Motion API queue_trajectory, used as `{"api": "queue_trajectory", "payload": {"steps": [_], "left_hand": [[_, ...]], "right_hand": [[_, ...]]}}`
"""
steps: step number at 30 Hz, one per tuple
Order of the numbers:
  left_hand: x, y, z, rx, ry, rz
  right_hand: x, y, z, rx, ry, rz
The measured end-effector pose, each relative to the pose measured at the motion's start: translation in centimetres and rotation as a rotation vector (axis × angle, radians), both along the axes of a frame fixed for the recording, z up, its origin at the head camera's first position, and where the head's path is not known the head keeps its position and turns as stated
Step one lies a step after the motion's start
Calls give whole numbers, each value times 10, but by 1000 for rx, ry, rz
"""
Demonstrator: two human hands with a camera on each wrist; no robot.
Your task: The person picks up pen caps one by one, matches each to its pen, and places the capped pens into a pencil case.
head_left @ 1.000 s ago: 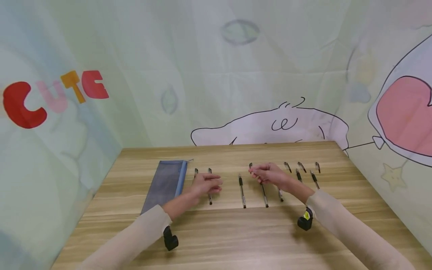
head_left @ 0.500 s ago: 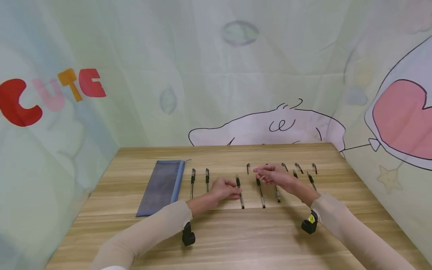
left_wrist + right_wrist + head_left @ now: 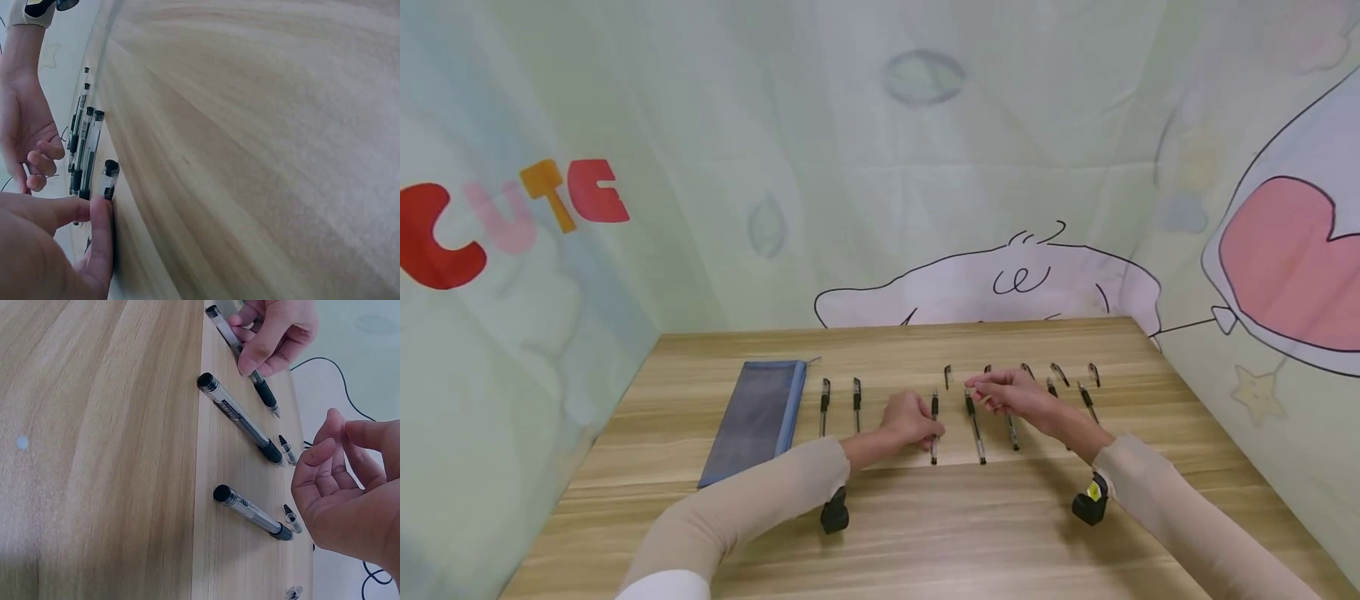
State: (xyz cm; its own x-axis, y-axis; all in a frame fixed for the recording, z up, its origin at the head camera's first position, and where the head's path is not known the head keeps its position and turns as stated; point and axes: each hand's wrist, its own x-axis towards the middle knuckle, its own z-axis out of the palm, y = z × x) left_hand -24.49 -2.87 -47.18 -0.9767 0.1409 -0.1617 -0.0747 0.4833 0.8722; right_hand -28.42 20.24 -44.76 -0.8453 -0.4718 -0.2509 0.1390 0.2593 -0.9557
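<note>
In the head view my left hand (image 3: 912, 419) pinches the barrel of an uncapped black gel pen (image 3: 934, 453), between thumb and fingers. The right wrist view has this pen (image 3: 225, 332) at the top, its grip and bare tip sticking out past the fingers. My right hand (image 3: 1011, 393) hovers just right of that, over the top of a second uncapped pen (image 3: 976, 433). Its fingers curl loosely, with thumb and forefinger tips close together and nothing visible between them. A loose pen cap (image 3: 947, 377) lies beyond the pinched pen.
Further right lie several more uncapped pens (image 3: 1087, 402), with loose caps (image 3: 1059, 375) in a row behind them. Two capped pens (image 3: 825, 400) lie left of my left hand. A blue-grey mesh zip pouch (image 3: 752, 421) is at the table's left. Printed curtain (image 3: 715, 167) surrounds the wooden table (image 3: 925, 542).
My left hand has moved right from the capped pens to the uncapped pen and now pinches it. My right hand has drawn slightly away from the leftmost cap, which now lies on the table.
</note>
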Motion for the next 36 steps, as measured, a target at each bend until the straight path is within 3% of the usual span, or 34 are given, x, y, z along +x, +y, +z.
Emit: {"api": "queue_trajectory", "payload": {"steps": [6,11,20,27,36], "left_hand": [[4,-7,1,67,-70,14],[17,-19,8,229,-194,62],[34,-48,22,448,-205,137],[39,-68,21,484,-214,179],[43,-75,21,487,-210,147]], "right_hand": [[0,0,-1,-4,15,5],[1,0,1,-9,20,20],[-10,-3,-2,65,80,-24],[-20,-9,-5,107,101,-75],[-39,-27,-2,165,121,-164]]}}
